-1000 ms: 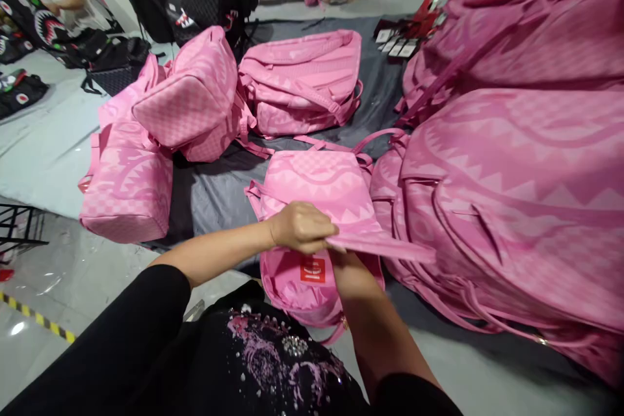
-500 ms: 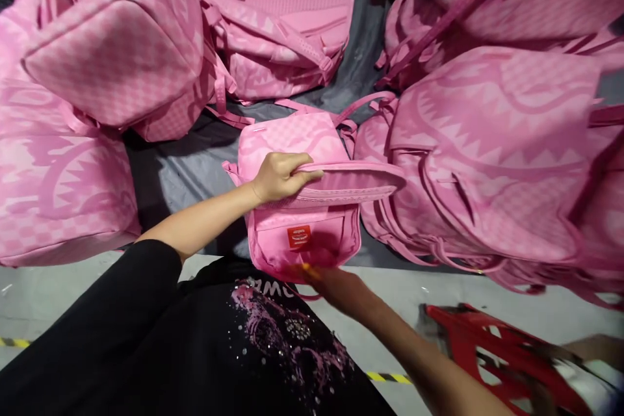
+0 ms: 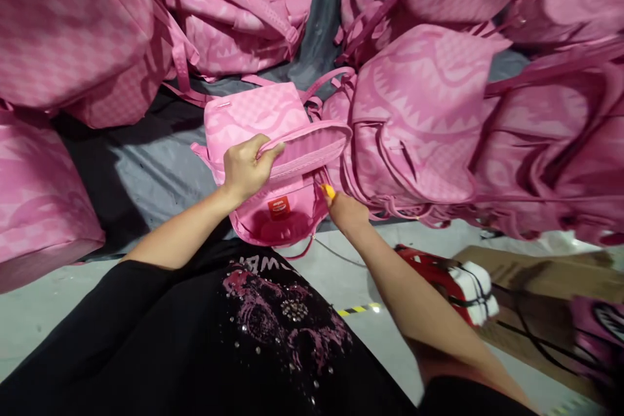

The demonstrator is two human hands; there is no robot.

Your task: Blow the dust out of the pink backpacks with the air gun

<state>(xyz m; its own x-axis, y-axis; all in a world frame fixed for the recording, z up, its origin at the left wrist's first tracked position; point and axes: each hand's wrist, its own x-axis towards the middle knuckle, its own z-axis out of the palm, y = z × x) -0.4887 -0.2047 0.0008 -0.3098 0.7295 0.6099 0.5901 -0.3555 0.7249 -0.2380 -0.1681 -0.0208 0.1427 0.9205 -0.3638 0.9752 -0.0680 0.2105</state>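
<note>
A small pink backpack [image 3: 258, 104] with a checkered, camouflage-like print lies on the grey cloth in front of me. Its front panel [image 3: 312, 149] is unzipped and folded up, baring a pink lining and a red label [image 3: 279, 208]. My left hand [image 3: 247, 168] is closed on the panel's edge, thumb on top. At the right side of the opening is my right hand [image 3: 347, 209], closed round a small yellow tool [image 3: 328, 191]. Only the tool's yellow part shows, so its exact kind is unclear. The tool is right at the opening's edge.
Large pink backpacks surround the work spot: one at left [image 3: 68, 26], one at the back [image 3: 234, 13], one close on the right [image 3: 424, 110]. Grey cloth [image 3: 136, 162] covers the table. Below right, a red object [image 3: 429, 273] and a cardboard box [image 3: 536, 273] stand near the floor.
My right hand has moved from the opening's bottom edge up to its right side, with the yellow tool. My left hand still grips the panel. The whole view has shifted rightward.
</note>
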